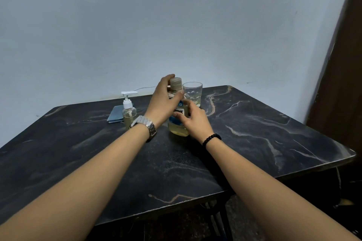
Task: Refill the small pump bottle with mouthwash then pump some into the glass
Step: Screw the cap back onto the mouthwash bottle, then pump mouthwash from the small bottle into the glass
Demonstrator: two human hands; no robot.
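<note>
Mouthwash bottle [179, 121]: yellow liquid, left fingers [166, 92] grip capped neck, right fingers [193, 111] hold body | glass [193, 92]: near-empty

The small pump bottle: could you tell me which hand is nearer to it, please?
Left. The left hand is just right of the small pump bottle, at the mouthwash bottle; the right hand is beyond that bottle.

- A large clear plastic mouthwash bottle [178, 121] with a blue-and-white label and a ribbed cap is stood upright on the table, part-filled with pale yellow liquid.
- A small clear pump bottle [128, 112] with a white pump head is stood upright to its left, holding yellowish liquid.
- A clear drinking glass [193, 93] is placed just behind.
</note>
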